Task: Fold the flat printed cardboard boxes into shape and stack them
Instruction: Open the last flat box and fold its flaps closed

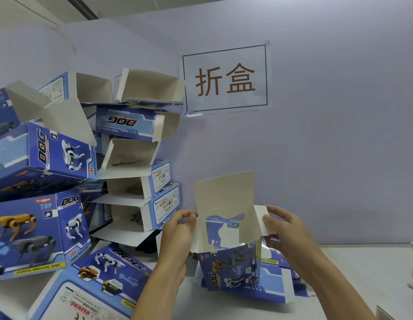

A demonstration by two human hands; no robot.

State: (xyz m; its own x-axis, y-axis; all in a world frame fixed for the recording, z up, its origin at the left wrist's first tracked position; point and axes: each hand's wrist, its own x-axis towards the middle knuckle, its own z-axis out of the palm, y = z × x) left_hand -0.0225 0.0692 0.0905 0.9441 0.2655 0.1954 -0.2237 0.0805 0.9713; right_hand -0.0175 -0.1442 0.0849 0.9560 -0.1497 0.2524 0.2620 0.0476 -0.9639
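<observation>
Leaning stack of folded dog-print boxes (62,172) at left; any nudge likely topples it. Half-formed box (231,257) upright on table (362,273), centre. Left hand (177,236), right hand (286,229) each pinching a side flap; creasing risk if forced.

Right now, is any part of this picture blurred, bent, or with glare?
Head view: wide-angle lens bends the wall edges and ceiling; the box in both hands, left hand and right hand, is fairly sharp; the pile blurs toward the lower left corner; light is soft and even, no strong glare; the sign reads clearly.
</observation>
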